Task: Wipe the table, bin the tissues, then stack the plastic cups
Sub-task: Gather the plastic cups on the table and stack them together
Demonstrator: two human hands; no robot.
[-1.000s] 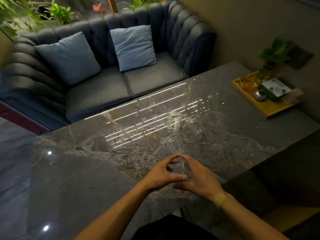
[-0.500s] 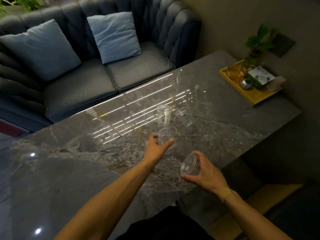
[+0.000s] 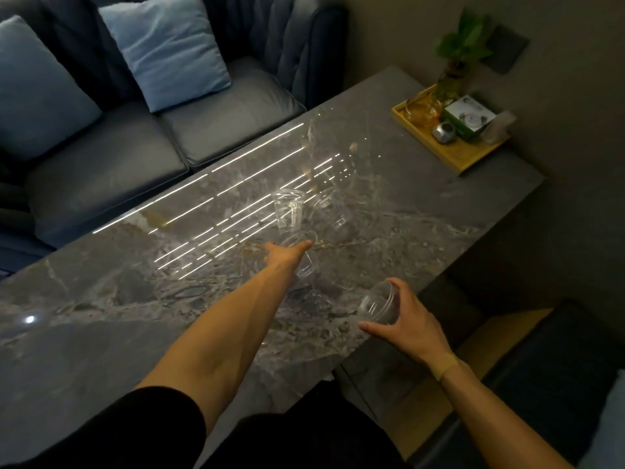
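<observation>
A clear plastic cup (image 3: 378,303) sits tipped on its side in the right hand (image 3: 411,324), whose grip curls around it at the near edge of the table (image 3: 101,316). The left hand (image 3: 287,255) reaches farther out, its grip wrapped on a second clear cup (image 3: 306,262). Just past that grip a third cup (image 3: 288,210) stands upright. Far off to the right is a wooden tray (image 3: 453,154) with a small plant (image 3: 456,62).

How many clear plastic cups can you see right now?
4: one held in the right hand, one at the left hand, one upright beyond it, one faint beside that. Others may be missed.
</observation>
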